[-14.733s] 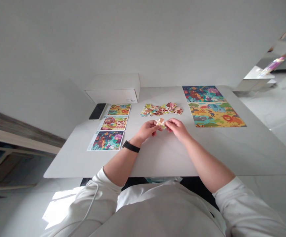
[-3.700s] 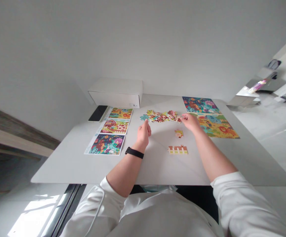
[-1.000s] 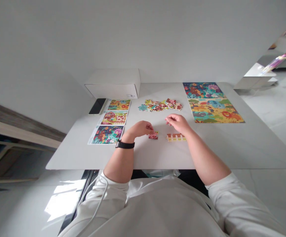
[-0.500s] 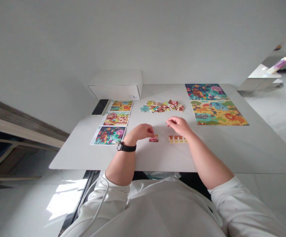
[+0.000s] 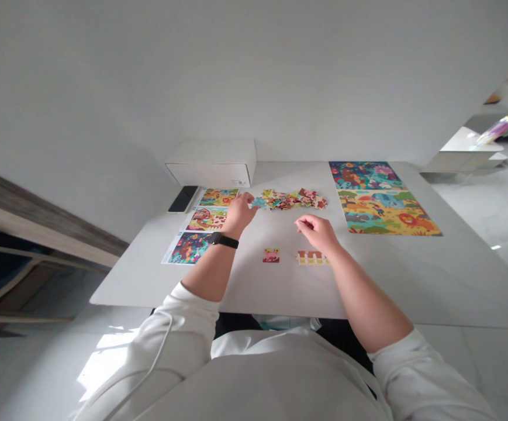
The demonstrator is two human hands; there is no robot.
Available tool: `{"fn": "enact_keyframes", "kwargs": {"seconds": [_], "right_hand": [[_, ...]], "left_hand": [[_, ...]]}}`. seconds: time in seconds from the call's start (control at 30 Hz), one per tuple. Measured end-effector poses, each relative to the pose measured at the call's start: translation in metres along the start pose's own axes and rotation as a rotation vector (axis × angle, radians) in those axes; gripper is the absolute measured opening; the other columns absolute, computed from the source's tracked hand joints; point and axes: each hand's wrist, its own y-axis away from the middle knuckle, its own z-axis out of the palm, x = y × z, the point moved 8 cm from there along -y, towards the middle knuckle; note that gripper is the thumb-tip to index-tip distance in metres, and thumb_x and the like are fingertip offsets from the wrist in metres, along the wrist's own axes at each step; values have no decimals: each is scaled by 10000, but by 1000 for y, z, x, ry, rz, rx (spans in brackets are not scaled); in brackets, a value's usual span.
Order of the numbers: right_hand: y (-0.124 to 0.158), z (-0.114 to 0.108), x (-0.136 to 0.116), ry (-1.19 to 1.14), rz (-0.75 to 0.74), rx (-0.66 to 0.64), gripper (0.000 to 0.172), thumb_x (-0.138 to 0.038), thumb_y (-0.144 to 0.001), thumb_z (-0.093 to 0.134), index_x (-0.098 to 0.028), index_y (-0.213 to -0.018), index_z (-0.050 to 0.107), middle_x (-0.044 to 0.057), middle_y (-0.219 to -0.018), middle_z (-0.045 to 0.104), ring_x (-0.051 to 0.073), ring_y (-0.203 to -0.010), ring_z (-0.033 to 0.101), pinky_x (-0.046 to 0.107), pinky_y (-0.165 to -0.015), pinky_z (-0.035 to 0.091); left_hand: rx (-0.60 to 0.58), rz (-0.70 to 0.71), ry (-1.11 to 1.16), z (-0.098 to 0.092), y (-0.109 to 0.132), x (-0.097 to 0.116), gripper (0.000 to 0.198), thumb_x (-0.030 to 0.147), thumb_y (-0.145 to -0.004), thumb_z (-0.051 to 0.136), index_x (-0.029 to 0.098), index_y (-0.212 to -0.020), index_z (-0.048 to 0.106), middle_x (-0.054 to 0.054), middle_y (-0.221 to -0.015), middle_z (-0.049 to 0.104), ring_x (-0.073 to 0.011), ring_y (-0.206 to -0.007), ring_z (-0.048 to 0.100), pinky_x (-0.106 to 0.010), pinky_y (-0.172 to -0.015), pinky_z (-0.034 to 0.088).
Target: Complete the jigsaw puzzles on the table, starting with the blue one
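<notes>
My left hand [image 5: 241, 210], with a dark watch on its wrist, is at the left end of a heap of jigsaw pieces [image 5: 284, 202]. Its fingers are slightly apart beside the light blue pieces [image 5: 259, 202]; I cannot tell whether they touch. Above the table my right hand [image 5: 317, 232] is loosely closed, with nothing visible between its fingers. Below it lie joined puzzle pieces with a white fence [image 5: 313, 258], their right end partly covered by my arm. A pink and red pair of pieces or single piece [image 5: 271, 255] lies apart to their left.
Left of the heap is a sheet with three small pictures [image 5: 207, 219], partly covered by my left hand and forearm. A phone [image 5: 183, 199] and a white box [image 5: 212, 166] are behind it. Two colourful picture panels [image 5: 387, 210] lie at the right, near the wall [image 5: 280, 82].
My left hand has left the pink and red puzzle piece and moved away from me to the heap's left end. My right hand stays nearly in place. The camera view has tilted slightly upward.
</notes>
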Motion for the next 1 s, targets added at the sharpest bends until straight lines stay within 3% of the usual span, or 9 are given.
{"fn": "enact_keyframes", "kwargs": {"seconds": [0.1,0.27,0.43,0.53,0.6,0.73,0.87,1.0], "right_hand": [[-1,0,1,13,-6,0,240,-460,-966,629,-272,-914,770,19,-783,785,192,-667,654,302,-691,474],[-2,1,-2,28,-17,-2,230,-433,-966,619,-273,-895,768,12,-774,780,185,-646,639,299,-673,466],[-1,3,-3,28,-6,-11,209,-421,-961,631,-279,-894,771,7,-776,786,191,-670,666,303,-682,474],[-1,5,-1,27,-2,-14,207,-430,-960,639,-283,-900,771,8,-783,789,199,-683,676,309,-685,476],[-2,5,0,31,-4,-13,212,-441,-958,638,-283,-903,769,13,-781,788,204,-676,668,316,-683,474],[-2,3,3,31,-1,3,264,-501,-967,622,-275,-938,755,25,-792,784,215,-686,669,332,-693,469],[-1,6,8,-113,31,1,413,-657,-983,574,-277,-1034,726,45,-882,791,239,-780,705,342,-732,509],[-2,16,12,-281,68,-46,463,-704,-944,611,-276,-1103,688,43,-936,792,240,-806,720,344,-735,538]], "left_hand": [[-42,6,-67,11,-18,-10,280,287,-838,799,213,-1096,718,-144,-1179,761,-313,-1094,681,-373,-943,487],[-181,13,-149,24,-30,-17,327,368,-811,841,184,-1071,765,-172,-1136,784,-343,-1030,698,-374,-852,476],[-92,-69,-144,4,-35,-24,141,336,-884,734,211,-902,798,-132,-954,802,-293,-886,698,-348,-751,436],[26,-133,45,-15,-31,-27,209,326,-918,653,210,-807,789,-110,-893,800,-236,-785,666,-335,-704,421],[32,-146,268,-18,-22,-21,254,363,-924,631,205,-801,787,-93,-859,793,-190,-711,633,-315,-670,429],[-115,-138,687,-2,11,14,293,484,-831,769,193,-802,748,-77,-817,770,-142,-687,624,-277,-672,490],[-242,-115,875,22,52,47,423,586,-791,837,181,-834,725,-97,-853,797,-150,-734,656,-280,-702,519],[-306,-121,910,40,74,52,479,642,-812,817,174,-832,720,-119,-904,815,-155,-759,674,-291,-723,538]]}}
